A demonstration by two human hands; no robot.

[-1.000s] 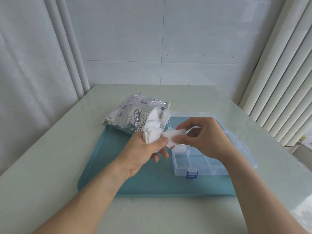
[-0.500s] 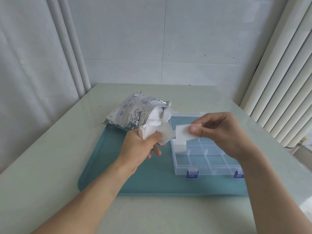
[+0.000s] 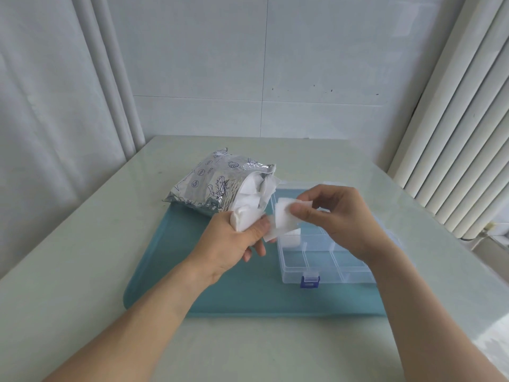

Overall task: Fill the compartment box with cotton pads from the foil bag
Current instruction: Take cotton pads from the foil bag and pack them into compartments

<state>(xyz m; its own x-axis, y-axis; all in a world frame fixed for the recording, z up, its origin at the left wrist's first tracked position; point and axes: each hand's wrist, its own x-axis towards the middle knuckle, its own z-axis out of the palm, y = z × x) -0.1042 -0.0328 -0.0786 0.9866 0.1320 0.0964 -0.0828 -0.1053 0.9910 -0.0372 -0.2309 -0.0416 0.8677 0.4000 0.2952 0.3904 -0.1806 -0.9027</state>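
The silver foil bag [image 3: 212,186] lies on the far left of the teal tray [image 3: 242,296], its open mouth showing white cotton pads. My left hand [image 3: 234,244] grips a bunch of white cotton pads [image 3: 245,216] just in front of the bag. My right hand [image 3: 341,216] pinches a single cotton pad [image 3: 283,215] between thumb and fingers, close beside the left hand's bunch and above the far-left corner of the clear compartment box [image 3: 319,257]. A pad lies in one far-left compartment [image 3: 289,239]. The box's right part is hidden behind my right hand.
The tray sits on a pale green table [image 3: 82,257]. The box has a blue latch [image 3: 309,281] at its near edge. Curtains hang at the left, blinds at the right, a tiled wall stands behind.
My right hand with its pad has moved back left toward the left hand's bunch, after pulling away to the right half a second ago. The left hand stayed nearly still.
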